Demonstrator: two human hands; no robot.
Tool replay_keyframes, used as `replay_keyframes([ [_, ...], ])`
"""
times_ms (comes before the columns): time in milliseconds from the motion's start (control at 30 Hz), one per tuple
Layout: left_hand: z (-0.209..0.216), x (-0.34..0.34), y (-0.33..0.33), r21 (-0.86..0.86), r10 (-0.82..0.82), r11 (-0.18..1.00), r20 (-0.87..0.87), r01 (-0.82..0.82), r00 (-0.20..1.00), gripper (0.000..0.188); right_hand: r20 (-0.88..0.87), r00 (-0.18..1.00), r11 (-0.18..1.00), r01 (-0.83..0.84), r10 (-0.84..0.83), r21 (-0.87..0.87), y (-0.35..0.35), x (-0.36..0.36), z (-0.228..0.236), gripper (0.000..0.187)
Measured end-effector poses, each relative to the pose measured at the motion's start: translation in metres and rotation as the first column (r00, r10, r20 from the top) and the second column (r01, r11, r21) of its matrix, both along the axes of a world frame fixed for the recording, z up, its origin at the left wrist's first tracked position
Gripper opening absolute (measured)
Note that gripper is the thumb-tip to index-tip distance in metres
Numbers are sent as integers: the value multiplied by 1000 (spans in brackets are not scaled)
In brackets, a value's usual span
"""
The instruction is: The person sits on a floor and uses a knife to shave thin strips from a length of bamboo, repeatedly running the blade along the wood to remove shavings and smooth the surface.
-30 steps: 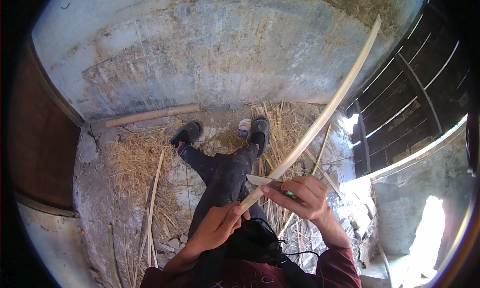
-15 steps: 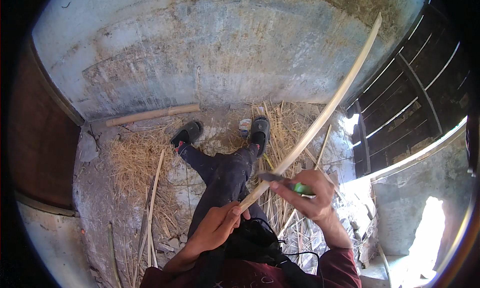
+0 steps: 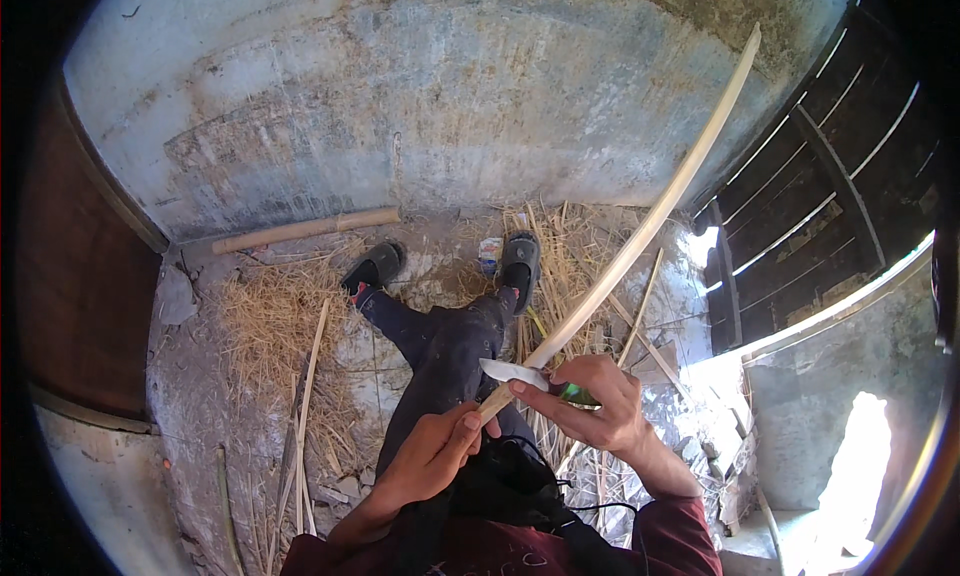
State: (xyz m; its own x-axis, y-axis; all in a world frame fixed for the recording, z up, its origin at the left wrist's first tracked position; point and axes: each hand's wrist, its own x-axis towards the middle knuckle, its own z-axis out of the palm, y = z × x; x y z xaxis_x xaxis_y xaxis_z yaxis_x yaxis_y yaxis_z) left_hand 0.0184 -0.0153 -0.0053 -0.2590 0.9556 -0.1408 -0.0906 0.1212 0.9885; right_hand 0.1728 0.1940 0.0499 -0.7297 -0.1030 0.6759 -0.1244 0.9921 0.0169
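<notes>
A long pale strip, likely split bamboo (image 3: 645, 236), slants from my lap up toward the far right. My left hand (image 3: 436, 452) is closed around its near end, thumb on top. In my right hand (image 3: 598, 404) is a knife (image 3: 517, 373) with a green handle, its fingers wrapped round the grip. The knife's bright blade lies across the strip a short way beyond my left fingers, its tip pointing left. Part of the handle is hidden by my right fingers.
Piles of shavings (image 3: 275, 321) lie on the floor left and right of my legs. A bamboo pole (image 3: 305, 230) rests along the wall (image 3: 330, 106). Thin strips (image 3: 311, 396) lie at the left. Dark slatted boards (image 3: 810, 196) stand at the right.
My right hand has drawn the knife along the strip toward my left hand, and the blade now shows its bright flat side. My left hand keeps its place on the strip.
</notes>
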Motion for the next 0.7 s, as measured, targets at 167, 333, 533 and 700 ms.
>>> replay_keyframes([
  [167, 3, 0, 0, -14, -10, 1000, 13, 10, 1000, 52, -11, 1000, 1000, -4, 4, 28, 0, 0, 3, 53],
  [333, 5, 1, 1, 0, 3, 1000, -22, -3, 1000, 52, -11, 1000, 1000, -9, 9, 23, 0, 1, 4, 54],
  [533, 3, 3, 1, 32, 18, 999, -13, -18, 1000, 54, -13, 1000, 1000, -16, 16, 2, 1, 3, -1, 53],
  [700, 4, 5, 3, 38, 37, 999, -82, -34, 996, 52, -38, 999, 1000, -8, 8, -20, 2, 3, 1, 55],
])
